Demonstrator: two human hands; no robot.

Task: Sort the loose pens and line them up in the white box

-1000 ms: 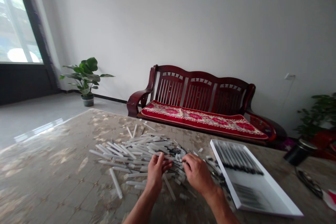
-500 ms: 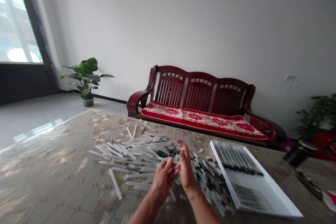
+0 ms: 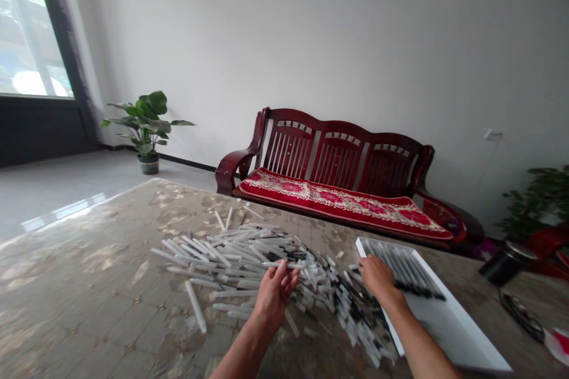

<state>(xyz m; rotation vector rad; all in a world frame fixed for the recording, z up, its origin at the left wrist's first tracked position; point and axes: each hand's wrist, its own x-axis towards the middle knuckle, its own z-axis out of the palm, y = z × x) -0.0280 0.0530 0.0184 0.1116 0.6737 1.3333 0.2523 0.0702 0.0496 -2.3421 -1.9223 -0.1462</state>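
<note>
A loose pile of white pen barrels and small caps (image 3: 231,260) is spread over the patterned table (image 3: 89,284). My left hand (image 3: 275,293) hovers at the pile's near edge, fingers curled round one white pen barrel (image 3: 278,265). Further right, my right hand (image 3: 377,277) rests at the near-left edge of a flat white box (image 3: 444,323), fingers curled, and whatever they hold is hidden. A row of finished black-tipped pens (image 3: 402,269) lies in the box's far end. Dark pen parts (image 3: 355,308) lie between the two hands.
A red wooden bench with a red cushion (image 3: 338,189) stands behind the table. A black jar (image 3: 502,263) and dark scissors (image 3: 522,311) sit at the table's right. Potted plants stand at the far left (image 3: 144,127) and far right (image 3: 540,201).
My right hand has left the left hand and moved right to the white box. The left hand stays over the pile with a pen barrel. The view shifted slightly.
</note>
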